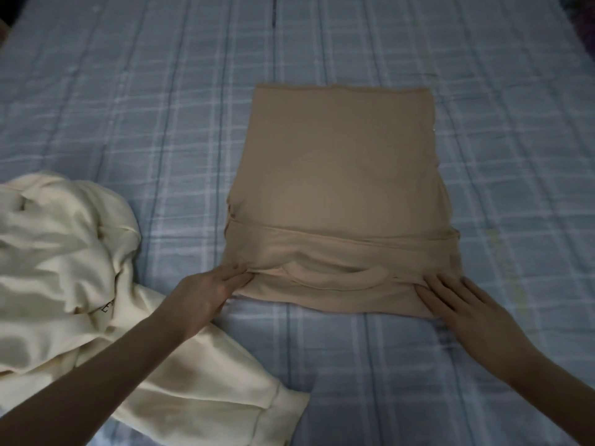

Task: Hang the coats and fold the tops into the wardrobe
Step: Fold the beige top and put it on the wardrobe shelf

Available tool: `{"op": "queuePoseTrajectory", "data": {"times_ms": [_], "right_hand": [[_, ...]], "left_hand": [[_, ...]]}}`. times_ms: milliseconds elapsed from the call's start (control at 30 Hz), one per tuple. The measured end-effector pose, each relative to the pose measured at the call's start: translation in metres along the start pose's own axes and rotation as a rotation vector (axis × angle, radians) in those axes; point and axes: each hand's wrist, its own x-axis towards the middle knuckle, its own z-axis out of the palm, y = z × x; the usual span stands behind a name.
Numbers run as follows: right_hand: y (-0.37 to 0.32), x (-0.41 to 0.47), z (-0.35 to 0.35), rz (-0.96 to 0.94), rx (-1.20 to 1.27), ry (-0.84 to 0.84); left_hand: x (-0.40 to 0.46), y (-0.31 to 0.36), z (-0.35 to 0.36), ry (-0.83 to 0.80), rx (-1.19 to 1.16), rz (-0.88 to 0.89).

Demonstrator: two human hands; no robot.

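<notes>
A beige top (338, 175) lies flat on the bed, folded into a tall rectangle with its sleeves tucked across the near end. My left hand (206, 294) touches the top's near left corner with its fingertips at a fold. My right hand (457, 304) rests flat with straight fingers on the near right corner. A cream-white sweatshirt (64, 259) lies crumpled at the left, under my left forearm.
The bed is covered by a blue plaid sheet (161, 107) that fills the view. A dark object shows at the far right top corner (582, 14). Bare sheet lies beyond and to the right of the beige top.
</notes>
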Motion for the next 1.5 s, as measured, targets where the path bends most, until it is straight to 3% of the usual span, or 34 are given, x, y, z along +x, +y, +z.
{"op": "queuePoseTrajectory", "data": {"times_ms": [200,333,400,567,833,933,1067,1167,1233,1300,1333,1400,1433,1500], "right_hand": [[0.008,-0.013,-0.033,-0.043,0.308,-0.306],[0.016,-0.036,-0.028,-0.101,0.460,-0.317],[0.022,-0.027,-0.031,-0.003,0.515,-0.317],[0.042,0.031,-0.070,0.298,0.760,-0.372],[0.084,0.108,-0.072,0.600,0.847,-0.291],[0.098,0.130,-0.064,0.764,0.947,-0.187],[0.104,0.146,-0.042,0.895,0.854,-0.133],[0.091,0.146,-0.035,0.889,0.590,-0.114],[0.071,0.144,-0.034,0.774,0.334,0.106],[0.042,0.141,-0.039,0.632,0.270,0.324],[0.032,0.136,-0.034,0.558,0.261,0.311],[0.023,0.125,-0.014,0.487,0.288,0.059],[0.025,0.119,-0.003,0.489,0.318,-0.068],[0.032,0.113,0.015,0.534,0.382,-0.158]], "left_hand": [[-0.028,-0.008,-0.002,-0.091,-0.104,0.099],[-0.036,-0.006,-0.009,-0.151,-0.182,0.177],[-0.028,-0.008,-0.020,-0.137,-0.216,0.175],[0.020,-0.027,-0.056,-0.223,-0.433,-0.070],[0.106,-0.058,-0.073,-0.184,-0.457,-0.254],[0.131,-0.066,-0.073,-0.188,-0.516,-0.376],[0.150,-0.071,-0.065,-0.210,-0.344,-0.393],[0.146,-0.067,-0.055,0.021,0.048,-0.229],[0.136,-0.052,-0.047,0.204,0.125,-0.148],[0.125,-0.034,-0.038,0.243,0.121,-0.068],[0.118,-0.028,-0.029,0.227,0.125,-0.023],[0.104,-0.028,-0.010,0.125,0.104,0.000],[0.099,-0.032,-0.001,0.077,0.089,-0.012],[0.097,-0.039,0.010,0.030,0.050,-0.044]]}}
